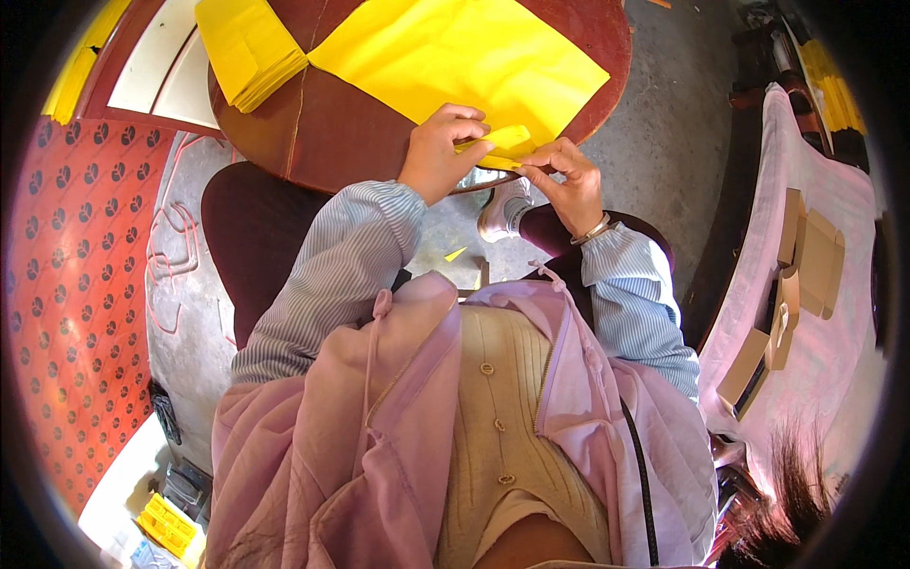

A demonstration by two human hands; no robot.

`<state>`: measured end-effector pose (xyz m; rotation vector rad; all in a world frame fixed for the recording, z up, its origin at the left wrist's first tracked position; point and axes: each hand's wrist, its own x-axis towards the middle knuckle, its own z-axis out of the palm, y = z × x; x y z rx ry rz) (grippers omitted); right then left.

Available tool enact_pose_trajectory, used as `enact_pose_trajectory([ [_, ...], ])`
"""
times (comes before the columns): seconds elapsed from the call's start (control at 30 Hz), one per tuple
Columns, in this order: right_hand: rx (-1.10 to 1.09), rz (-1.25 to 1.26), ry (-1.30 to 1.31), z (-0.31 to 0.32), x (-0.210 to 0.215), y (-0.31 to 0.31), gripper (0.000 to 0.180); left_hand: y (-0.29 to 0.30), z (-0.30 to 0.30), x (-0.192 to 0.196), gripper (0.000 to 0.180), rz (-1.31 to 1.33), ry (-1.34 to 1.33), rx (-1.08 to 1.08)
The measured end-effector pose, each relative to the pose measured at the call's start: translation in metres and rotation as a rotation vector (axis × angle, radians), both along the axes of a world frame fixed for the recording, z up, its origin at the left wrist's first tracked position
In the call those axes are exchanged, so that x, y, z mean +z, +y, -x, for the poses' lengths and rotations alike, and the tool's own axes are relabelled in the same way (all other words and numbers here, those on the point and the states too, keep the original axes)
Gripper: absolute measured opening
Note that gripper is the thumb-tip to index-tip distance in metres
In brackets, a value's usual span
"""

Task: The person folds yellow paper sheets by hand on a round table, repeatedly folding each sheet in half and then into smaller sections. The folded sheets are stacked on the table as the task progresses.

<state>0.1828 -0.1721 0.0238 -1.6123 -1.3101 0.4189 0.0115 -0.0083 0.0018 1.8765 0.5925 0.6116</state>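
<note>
Taking the round brown desk as the landmark: a stack of yellow sheets lies at its left edge, and a large yellow sheet spreads over its middle. At the near rim, the left hand has its grip closed over the sheet's folded corner; the right hand pinches the same fold from the other side. To crease well, I judge the edges should be lined up, then pressed firmly along the fold.

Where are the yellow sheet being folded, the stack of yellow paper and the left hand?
yellow sheet (455, 52), head view, flat middle of the sheet.
stack of yellow paper (248, 47), head view, top of the stack.
left hand (441, 152), head view, back of the hand.
</note>
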Motion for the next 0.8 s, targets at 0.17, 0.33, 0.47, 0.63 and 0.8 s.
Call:
enact_pose_trajectory([
  [0.17,-0.034,0.038,0.076,-0.0001,-0.0028,0.0007,0.013,0.0053,0.0047,-0.0018,0.018,-0.061,-0.008,-0.068],
  [0.33,-0.036,0.035,0.094,0.0013,-0.0023,0.002,0.013,0.007,0.0073,0.0003,0.025,-0.067,0.019,-0.148],
  [0.47,-0.031,0.032,0.1,0.0022,-0.0025,0.0032,0.014,0.0033,0.0055,0.0017,0.029,-0.05,0.032,-0.107],
  [0.63,-0.028,0.033,0.087,0.0016,-0.0033,0.0031,0.015,0.0041,0.007,0.0027,0.032,-0.103,0.029,-0.132],
  [0.8,-0.026,0.043,0.099,0.0021,-0.002,0.0033,0.015,0.0038,0.0078,0.0038,0.034,-0.167,0.026,-0.131],
])
